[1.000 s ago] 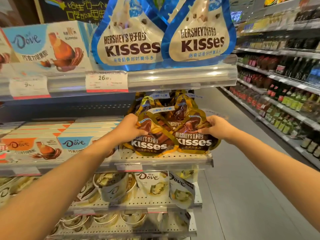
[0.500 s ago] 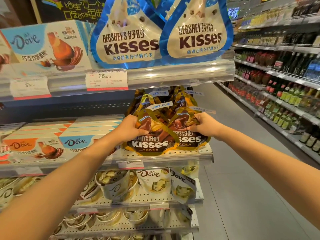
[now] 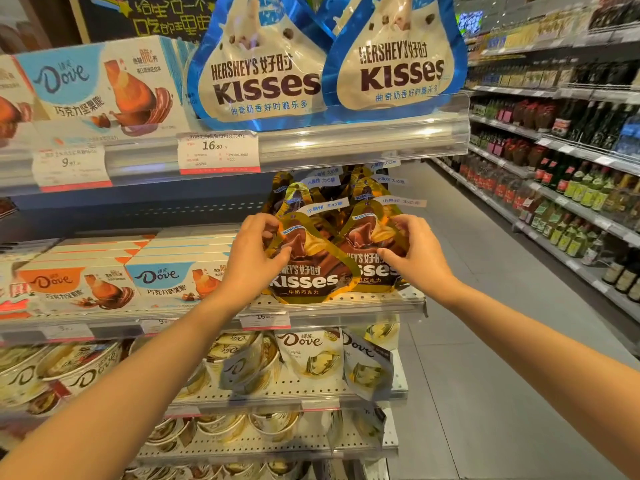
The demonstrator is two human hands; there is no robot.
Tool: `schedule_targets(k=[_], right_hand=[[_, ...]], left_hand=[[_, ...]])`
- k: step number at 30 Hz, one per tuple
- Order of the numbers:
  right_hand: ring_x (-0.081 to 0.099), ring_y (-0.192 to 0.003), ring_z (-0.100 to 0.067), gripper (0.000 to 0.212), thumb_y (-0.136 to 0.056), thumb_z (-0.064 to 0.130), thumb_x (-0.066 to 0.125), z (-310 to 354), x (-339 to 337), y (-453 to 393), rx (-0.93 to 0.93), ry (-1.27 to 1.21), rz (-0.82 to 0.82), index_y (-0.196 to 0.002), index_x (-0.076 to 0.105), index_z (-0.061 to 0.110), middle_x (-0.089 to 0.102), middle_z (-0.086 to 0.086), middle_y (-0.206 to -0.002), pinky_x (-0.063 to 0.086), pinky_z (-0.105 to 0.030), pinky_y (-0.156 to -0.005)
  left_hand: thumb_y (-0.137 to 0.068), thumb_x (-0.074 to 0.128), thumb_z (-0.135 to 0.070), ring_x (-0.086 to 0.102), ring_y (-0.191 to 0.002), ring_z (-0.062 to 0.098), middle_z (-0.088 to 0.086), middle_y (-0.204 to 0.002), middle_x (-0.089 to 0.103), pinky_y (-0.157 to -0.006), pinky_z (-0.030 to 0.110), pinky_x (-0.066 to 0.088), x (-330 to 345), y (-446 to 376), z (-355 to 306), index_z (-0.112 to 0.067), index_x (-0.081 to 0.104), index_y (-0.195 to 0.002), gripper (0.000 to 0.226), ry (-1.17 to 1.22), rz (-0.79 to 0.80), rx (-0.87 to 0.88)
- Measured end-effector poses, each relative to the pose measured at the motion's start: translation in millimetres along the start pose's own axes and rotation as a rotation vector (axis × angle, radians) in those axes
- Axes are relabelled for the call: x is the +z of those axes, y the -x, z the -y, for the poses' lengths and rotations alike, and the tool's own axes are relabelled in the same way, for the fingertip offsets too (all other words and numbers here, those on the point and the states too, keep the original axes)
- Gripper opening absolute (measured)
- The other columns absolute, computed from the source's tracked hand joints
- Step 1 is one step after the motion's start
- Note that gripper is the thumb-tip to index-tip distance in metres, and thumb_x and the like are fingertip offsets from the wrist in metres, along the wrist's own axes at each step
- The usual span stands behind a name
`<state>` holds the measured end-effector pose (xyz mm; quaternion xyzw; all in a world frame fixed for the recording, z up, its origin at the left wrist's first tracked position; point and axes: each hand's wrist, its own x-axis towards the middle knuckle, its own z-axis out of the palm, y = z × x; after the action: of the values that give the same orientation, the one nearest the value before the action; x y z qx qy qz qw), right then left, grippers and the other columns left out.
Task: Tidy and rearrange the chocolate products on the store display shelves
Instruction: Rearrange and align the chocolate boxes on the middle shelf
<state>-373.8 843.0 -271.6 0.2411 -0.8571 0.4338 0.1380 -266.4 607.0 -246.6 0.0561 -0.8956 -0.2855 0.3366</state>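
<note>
Store shelf (image 3: 346,303) holds gold Kisses bags (image 3: 311,271) — my left hand (image 3: 252,258) and right hand (image 3: 419,254) pinch the front two, to square them upright.

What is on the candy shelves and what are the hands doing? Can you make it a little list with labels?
top shelf: two blue-and-cream Hershey's Kisses bags, blue Dove box
middle shelf: gold-and-brown Hershey's Kisses bags, flat Dove boxes
lower shelf: white Dove pouches, round Dove tubs
left hand: gripping the front left gold bag
right hand: gripping the front right gold bag
price tag: 16.80
</note>
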Motion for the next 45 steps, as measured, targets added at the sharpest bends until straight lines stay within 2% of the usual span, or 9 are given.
schedule_targets(k=[6, 11, 16, 19, 23, 26, 31, 37, 45], right_hand=[[0.044, -0.112, -0.018, 0.053, -0.079, 0.028, 0.071, 0, 4, 27, -0.132, 0.162, -0.240, -0.124, 0.046, 0.014, 0.048, -0.004, -0.121, 0.032, -0.027, -0.091], [0.049, -0.097, -0.016, 0.031, -0.082, 0.024, 0.063, -2, 9, 52, -0.260, 0.123, -0.263, -0.109, 0.053, 0.011, 0.053, -0.002, -0.106, 0.033, -0.024, -0.080], [0.051, -0.069, -0.013, 0.011, -0.086, 0.021, 0.060, 1, 25, 78, -0.259, 0.075, -0.159, -0.089, 0.060, 0.011, 0.055, 0.005, -0.080, 0.040, -0.021, -0.059], [0.052, -0.056, -0.016, 0.027, -0.090, 0.029, 0.053, -1, 34, 94, -0.164, 0.151, -0.029, -0.070, 0.061, 0.013, 0.058, 0.001, -0.061, 0.041, -0.032, -0.050], [0.058, -0.065, -0.024, 0.028, -0.090, 0.030, 0.049, -9, 51, 108, -0.016, 0.515, 0.215, -0.070, 0.061, 0.014, 0.065, -0.005, -0.072, 0.039, -0.030, -0.052], [0.060, -0.093, -0.024, 0.025, -0.087, 0.034, 0.057, -19, 64, 110, 0.075, 0.570, 0.230, -0.103, 0.067, 0.017, 0.063, -0.002, -0.105, 0.048, -0.032, -0.065], [0.057, -0.106, -0.024, 0.049, -0.082, 0.036, 0.065, -43, 82, 106, 0.251, 0.575, 0.367, -0.125, 0.053, 0.016, 0.060, -0.005, -0.119, 0.049, -0.034, -0.077], [0.061, -0.097, -0.030, 0.037, -0.080, 0.021, 0.066, -67, 102, 99, 0.329, 0.480, 0.477, -0.117, 0.063, 0.015, 0.067, -0.009, -0.109, 0.052, -0.036, -0.074], [0.059, -0.097, -0.032, 0.024, -0.087, 0.021, 0.057, -90, 104, 83, 0.419, 0.449, 0.369, -0.107, 0.068, 0.013, 0.066, -0.013, -0.106, 0.049, -0.035, -0.076]], left_hand=[[-0.080, 0.067, -0.012, 0.038, -0.085, 0.005, -0.002, -0.095, 0.041, -0.069, 0.006, 0.033, -7, 21, -3, -0.012, 0.048, -0.096, 0.024, -0.078, -0.154, 0.148], [-0.081, 0.058, -0.020, 0.038, -0.071, 0.001, -0.014, -0.079, 0.037, -0.064, 0.009, 0.033, -5, 45, 12, -0.013, 0.049, -0.089, 0.013, -0.043, -0.019, 0.278], [-0.079, 0.050, -0.036, 0.045, -0.066, 0.002, -0.016, -0.073, 0.043, -0.058, 0.022, 0.038, 5, 67, 35, -0.022, 0.049, -0.090, 0.018, -0.008, 0.244, 0.269], [-0.079, 0.047, -0.038, 0.048, -0.065, 0.004, -0.015, -0.071, 0.046, -0.059, 0.027, 0.042, 7, 76, 45, -0.015, 0.056, -0.089, 0.027, -0.037, 0.352, 0.292], [-0.086, 0.052, -0.027, 0.059, -0.081, 0.019, -0.004, -0.084, 0.059, -0.067, 0.031, 0.045, 12, 84, 55, -0.014, 0.060, -0.098, 0.019, -0.243, 0.500, 0.343], [-0.086, 0.055, -0.030, 0.060, -0.085, 0.019, 0.000, -0.093, 0.065, -0.072, 0.033, 0.050, 29, 91, 70, -0.016, 0.061, -0.103, 0.023, -0.353, 0.649, 0.207], [-0.084, 0.060, -0.020, 0.060, -0.069, 0.023, 0.004, -0.067, 0.058, -0.057, 0.029, 0.042, 62, 102, 94, -0.005, 0.060, -0.079, 0.016, -0.270, 0.517, -0.186], [-0.084, 0.064, -0.029, 0.057, -0.092, 0.028, 0.013, -0.090, 0.061, -0.080, 0.038, 0.049, 94, 107, 112, -0.005, 0.058, -0.087, 0.025, -0.296, 0.385, -0.291], [-0.085, 0.066, -0.012, 0.057, -0.109, 0.029, 0.014, -0.111, 0.064, -0.088, 0.028, 0.042, 112, 85, 120, -0.003, 0.062, -0.110, 0.027, 0.262, 0.182, -0.648]])
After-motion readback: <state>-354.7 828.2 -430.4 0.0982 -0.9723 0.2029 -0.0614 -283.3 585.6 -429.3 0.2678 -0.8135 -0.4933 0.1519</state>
